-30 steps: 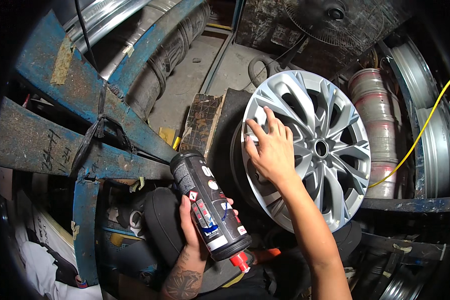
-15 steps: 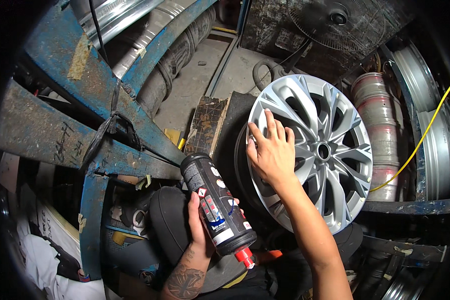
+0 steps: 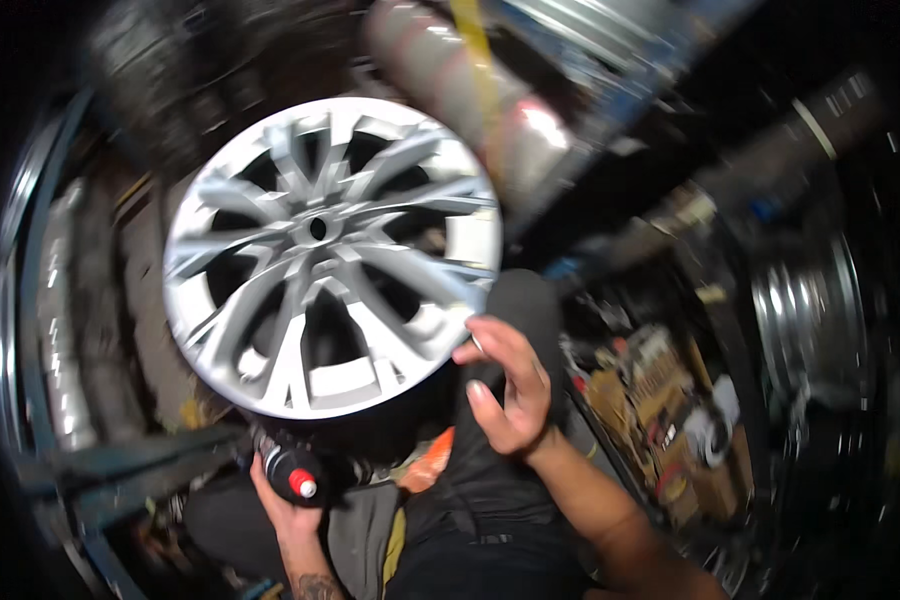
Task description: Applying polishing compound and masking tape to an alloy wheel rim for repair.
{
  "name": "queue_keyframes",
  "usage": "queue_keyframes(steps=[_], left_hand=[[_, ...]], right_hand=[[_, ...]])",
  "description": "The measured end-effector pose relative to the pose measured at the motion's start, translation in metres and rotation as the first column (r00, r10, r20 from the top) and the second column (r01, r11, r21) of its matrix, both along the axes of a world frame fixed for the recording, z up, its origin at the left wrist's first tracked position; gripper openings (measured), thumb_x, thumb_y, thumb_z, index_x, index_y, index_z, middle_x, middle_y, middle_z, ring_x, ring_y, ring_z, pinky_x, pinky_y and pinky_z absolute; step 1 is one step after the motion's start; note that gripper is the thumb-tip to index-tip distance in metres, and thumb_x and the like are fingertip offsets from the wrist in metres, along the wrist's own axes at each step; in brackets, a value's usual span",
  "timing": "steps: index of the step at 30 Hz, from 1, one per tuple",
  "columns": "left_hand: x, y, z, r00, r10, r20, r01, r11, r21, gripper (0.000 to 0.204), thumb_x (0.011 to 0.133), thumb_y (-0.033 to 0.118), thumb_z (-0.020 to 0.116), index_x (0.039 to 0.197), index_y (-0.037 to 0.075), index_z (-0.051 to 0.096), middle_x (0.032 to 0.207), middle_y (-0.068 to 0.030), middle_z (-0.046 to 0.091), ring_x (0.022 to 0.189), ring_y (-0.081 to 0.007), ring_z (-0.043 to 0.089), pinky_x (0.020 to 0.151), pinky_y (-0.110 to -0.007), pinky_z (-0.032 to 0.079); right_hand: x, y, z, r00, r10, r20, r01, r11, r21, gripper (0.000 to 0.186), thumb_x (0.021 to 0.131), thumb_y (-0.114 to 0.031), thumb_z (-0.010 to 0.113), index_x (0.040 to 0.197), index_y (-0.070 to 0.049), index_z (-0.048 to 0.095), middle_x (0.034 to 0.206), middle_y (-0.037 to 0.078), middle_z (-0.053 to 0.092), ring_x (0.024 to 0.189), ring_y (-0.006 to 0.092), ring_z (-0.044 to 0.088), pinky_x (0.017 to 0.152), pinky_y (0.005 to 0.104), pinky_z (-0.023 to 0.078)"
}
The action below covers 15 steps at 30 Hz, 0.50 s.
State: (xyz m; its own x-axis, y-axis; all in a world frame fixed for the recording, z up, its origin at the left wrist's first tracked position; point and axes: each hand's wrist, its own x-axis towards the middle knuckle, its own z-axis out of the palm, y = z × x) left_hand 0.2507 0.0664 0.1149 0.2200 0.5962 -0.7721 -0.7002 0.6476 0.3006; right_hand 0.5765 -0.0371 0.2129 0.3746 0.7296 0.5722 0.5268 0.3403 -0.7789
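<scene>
A silver multi-spoke alloy wheel [image 3: 300, 355] fills the upper middle, its face turned up toward me. My left hand [image 3: 285, 505] grips a black bottle [image 3: 285, 455] with a red cap pointing at me, low and left of centre beneath the wheel's rim. My right hand [image 3: 505, 390] is at the wheel's lower right edge, fingers curled but apart and thumb separate, above my dark-clothed leg. Whether its fingertips touch the rim I cannot tell. The picture is smeared by motion.
Blue metal racks [image 3: 160, 442] border me. A red-streaked metal cylinder stack [image 3: 440, 70] lies behind the wheel, crossed by a yellow cord [image 3: 475, 45]. Silver rims [image 3: 800, 310] stand at right, near a jumble of cardboard and scraps [image 3: 650, 420]. A long grey roll [image 3: 70, 310] lies at left.
My view has swung round, putting the wheel left of centre. My right hand has left the wheel's face for its lower right edge. The bottle has tipped, cap toward me, still held.
</scene>
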Motion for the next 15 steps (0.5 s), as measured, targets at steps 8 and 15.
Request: queue_keyframes(steps=[8,15], left_hand=[[0.026,-0.031,-0.076,0.944,-0.302,-0.131,0.213,0.865,-0.455,0.039,0.094,0.041,0.067,0.121,0.013,0.068,0.126,-0.009,0.069,0.119,-0.0319,0.061,0.099,-0.059,0.054],[0.074,-0.046,-0.15,0.824,-0.566,-0.035,0.459,0.702,-0.545,0.05,0.101,0.046,0.054,0.129,0.006,0.061,0.128,-0.0191,0.067,0.107,-0.0372,0.068,0.089,-0.062,0.058]], right_hand=[[0.026,-0.319,-0.251,0.47,-0.839,-0.274,0.563,0.523,-0.64,0.037,0.098,0.004,0.057,0.134,-0.003,0.063,0.112,0.008,0.071,0.093,0.015,0.066,0.091,0.0303,0.052],[0.055,-0.366,-0.407,0.351,-0.919,-0.177,0.386,0.315,-0.867,0.039,0.099,-0.015,0.059,0.138,-0.009,0.063,0.135,0.024,0.065,0.118,0.0505,0.064,0.101,0.0495,0.052]])
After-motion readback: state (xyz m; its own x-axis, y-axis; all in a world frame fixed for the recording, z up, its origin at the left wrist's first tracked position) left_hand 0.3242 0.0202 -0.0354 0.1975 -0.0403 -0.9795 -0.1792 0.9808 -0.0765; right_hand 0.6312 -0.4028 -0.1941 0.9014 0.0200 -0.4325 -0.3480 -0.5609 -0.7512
